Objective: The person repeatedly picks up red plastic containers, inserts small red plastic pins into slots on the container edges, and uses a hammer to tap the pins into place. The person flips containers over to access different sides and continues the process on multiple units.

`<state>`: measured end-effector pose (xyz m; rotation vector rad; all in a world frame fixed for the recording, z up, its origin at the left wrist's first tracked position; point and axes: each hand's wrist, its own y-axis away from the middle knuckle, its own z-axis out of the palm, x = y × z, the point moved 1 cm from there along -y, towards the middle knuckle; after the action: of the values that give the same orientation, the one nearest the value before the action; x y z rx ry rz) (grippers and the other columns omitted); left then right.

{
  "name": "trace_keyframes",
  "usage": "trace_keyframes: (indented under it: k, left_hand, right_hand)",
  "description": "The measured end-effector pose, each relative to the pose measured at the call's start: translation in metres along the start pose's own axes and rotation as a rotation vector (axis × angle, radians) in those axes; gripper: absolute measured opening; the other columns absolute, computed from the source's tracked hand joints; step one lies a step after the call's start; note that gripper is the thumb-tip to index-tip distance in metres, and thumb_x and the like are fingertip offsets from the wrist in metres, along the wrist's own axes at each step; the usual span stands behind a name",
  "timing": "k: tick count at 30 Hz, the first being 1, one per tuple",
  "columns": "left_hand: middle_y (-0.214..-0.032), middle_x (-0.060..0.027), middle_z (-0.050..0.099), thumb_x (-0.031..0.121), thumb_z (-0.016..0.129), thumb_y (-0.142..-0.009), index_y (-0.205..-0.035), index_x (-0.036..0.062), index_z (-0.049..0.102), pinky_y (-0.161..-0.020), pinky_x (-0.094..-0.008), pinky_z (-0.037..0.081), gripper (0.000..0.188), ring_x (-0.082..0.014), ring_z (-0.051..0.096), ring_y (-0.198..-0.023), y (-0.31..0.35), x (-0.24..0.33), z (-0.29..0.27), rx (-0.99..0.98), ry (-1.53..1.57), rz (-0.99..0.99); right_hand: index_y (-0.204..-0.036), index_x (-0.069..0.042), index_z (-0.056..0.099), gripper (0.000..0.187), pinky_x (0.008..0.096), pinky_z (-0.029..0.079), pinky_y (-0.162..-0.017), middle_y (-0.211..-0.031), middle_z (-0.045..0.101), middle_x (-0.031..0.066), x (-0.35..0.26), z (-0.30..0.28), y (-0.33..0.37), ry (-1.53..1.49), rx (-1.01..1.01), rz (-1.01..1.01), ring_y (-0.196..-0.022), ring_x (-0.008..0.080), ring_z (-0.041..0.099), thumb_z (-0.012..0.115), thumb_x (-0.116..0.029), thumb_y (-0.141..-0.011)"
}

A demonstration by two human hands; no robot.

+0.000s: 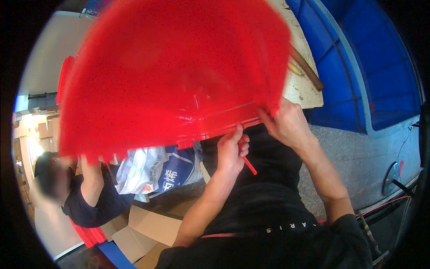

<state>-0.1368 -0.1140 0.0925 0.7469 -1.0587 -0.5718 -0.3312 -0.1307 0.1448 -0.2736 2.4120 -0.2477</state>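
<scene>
A large red plastic shell (174, 71), slightly blurred, is held up before me and fills much of the upper view. My right hand (289, 124) grips its lower right edge, fingers curled over the rim. Just left of it, my left hand (230, 150) is closed against the same lower edge. Out of that fist pokes the end of a thin red stick (251, 166); the fingers hide its other end, and I cannot tell whether it is a tool or a strip of plastic. Small tabs and slots line the shell's rim near both hands.
A co-worker in a dark top (96, 197) stands at left, an arm raised behind the shell. Nearby are a white-and-blue sack (179, 172) and an open cardboard box (150, 224). At right are a big blue bin (358, 71) and a wooden board (309, 96) bearing a brown bar (309, 71).
</scene>
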Motion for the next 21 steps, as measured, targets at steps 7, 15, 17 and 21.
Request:
trace_keyframes:
  k: [7, 15, 17, 21]
  left_hand:
    - [-0.075, -0.0023, 0.054, 0.023, 0.064, -0.097, -0.103, 0.017, 0.057, -0.042, -0.021, 0.026, 0.011, -0.0074, 0.039, -0.051, 0.0, 0.005, 0.007, -0.002, 0.159, -0.034]
    - [-0.077, -0.0046, 0.057, 0.021, 0.067, -0.095, -0.101, 0.0145, 0.06, -0.044, -0.0209, 0.027, 0.012, -0.0083, 0.042, -0.054, 0.004, 0.008, 0.006, -0.04, 0.144, -0.019]
    - [-0.076, -0.0051, 0.058, 0.021, 0.068, -0.095, -0.1, 0.014, 0.061, -0.044, -0.0209, 0.027, 0.011, -0.0083, 0.042, -0.054, 0.004, 0.008, 0.006, -0.042, 0.158, -0.031]
    - [-0.076, -0.0051, 0.058, 0.02, 0.066, -0.096, -0.103, 0.0129, 0.061, -0.045, -0.021, 0.028, 0.011, -0.0085, 0.044, -0.055, 0.005, 0.011, 0.006, -0.044, 0.146, -0.033]
  right_hand:
    - [-0.132, -0.002, 0.055, 0.052, 0.043, 0.052, -0.092, -0.125, 0.061, 0.0237, 0.041, -0.071, -0.036, -0.259, -0.202, 0.177, -0.113, 0.0367, 0.061, 0.069, -0.015, -0.083]
    - [-0.102, 0.003, 0.061, 0.018, 0.0525, 0.054, -0.082, -0.107, 0.061, 0.0253, 0.115, -0.021, -0.073, 0.561, 0.197, 0.273, -0.1, 0.042, 0.062, 0.057, -0.004, -0.086]
    - [-0.102, 0.004, 0.061, 0.019, 0.0519, 0.053, -0.082, -0.105, 0.061, 0.0269, 0.115, -0.022, -0.07, 0.536, 0.183, 0.324, -0.098, 0.0426, 0.062, 0.054, -0.002, -0.085]
    - [-0.111, 0.002, 0.061, 0.029, 0.0417, 0.048, -0.079, -0.092, 0.062, 0.0234, 0.068, -0.062, -0.032, 0.067, 0.229, 0.612, -0.087, 0.0361, 0.06, 0.043, -0.018, -0.1]
